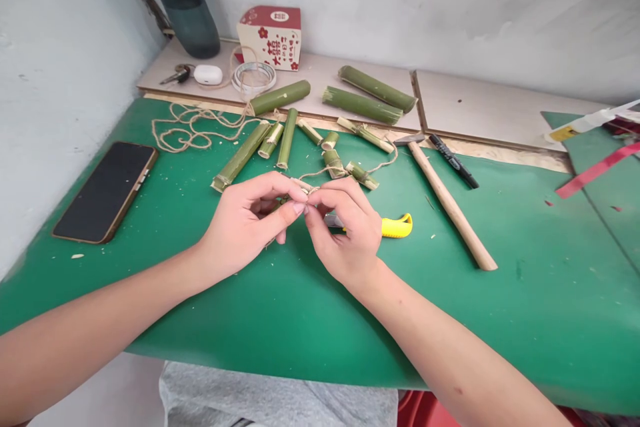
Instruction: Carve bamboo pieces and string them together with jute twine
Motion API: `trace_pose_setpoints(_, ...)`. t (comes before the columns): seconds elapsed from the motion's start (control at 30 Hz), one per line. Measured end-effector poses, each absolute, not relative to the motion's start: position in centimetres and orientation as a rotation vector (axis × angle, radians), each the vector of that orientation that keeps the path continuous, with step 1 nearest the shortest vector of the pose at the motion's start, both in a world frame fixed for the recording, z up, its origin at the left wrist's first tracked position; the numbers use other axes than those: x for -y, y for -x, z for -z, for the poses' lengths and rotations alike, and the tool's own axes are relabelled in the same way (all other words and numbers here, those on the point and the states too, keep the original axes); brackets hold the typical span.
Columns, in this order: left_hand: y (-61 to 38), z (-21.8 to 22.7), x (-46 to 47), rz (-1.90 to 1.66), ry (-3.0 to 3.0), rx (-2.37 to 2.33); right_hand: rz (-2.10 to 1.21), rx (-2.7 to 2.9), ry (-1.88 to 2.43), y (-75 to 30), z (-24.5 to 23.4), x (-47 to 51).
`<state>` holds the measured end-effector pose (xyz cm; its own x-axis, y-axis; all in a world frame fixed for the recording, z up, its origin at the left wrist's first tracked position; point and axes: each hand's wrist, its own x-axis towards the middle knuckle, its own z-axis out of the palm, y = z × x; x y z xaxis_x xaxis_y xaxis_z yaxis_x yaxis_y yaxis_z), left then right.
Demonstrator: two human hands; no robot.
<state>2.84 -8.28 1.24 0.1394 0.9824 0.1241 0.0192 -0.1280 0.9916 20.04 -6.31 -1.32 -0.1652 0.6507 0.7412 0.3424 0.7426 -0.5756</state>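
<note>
Head view, looking down over both forearms. Left hand point(245, 220) and right hand point(347, 230) brought together just above the bench point(525, 247), thumbs and forefingers of each grip pinched shut on one thin strand of twine point(306, 189), apparently at a knot around a small bamboo bit mostly hidden between the fingers. Held fingertip to fingertip, likely because so fine and rough a cord needs both grips close to the knot to stay taut.

Just beyond the grip, the same twine running slack to a few short bamboo pieces point(333, 161) already strung along it, green-skinned, pale at the cut ends. Farther beyond and to the left, longer split bamboo lengths point(240, 157) lying fanned out, and a loose coil of the fibrous cord point(185, 130). Directly behind the right hand, partly hidden by it, a yellow-handled knife point(397, 225), lying flat within easy reach. To the right of the grip, a hammer point(450, 203) with a smooth, pale wooden handle lying aslant, and a black marker point(454, 161) beside its head. Well to the left, a phone point(106, 190) lying dark and glossy, face up. Bench surface a matte green mat, flecked with pale shavings.
</note>
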Motion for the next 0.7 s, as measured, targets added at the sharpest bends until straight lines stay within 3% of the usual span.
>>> trace_pose_setpoints(0.5,-2.7,-1.2,8.6,-1.06,-1.402,-1.027,-0.744,1.684,0.914,-19.7,0.4,6.7)
trace_pose_setpoints(0.7,-2.5,-0.9,9.0,-1.062,-1.557,-1.105,-0.74,1.729,0.853,-20.1,0.2,6.6)
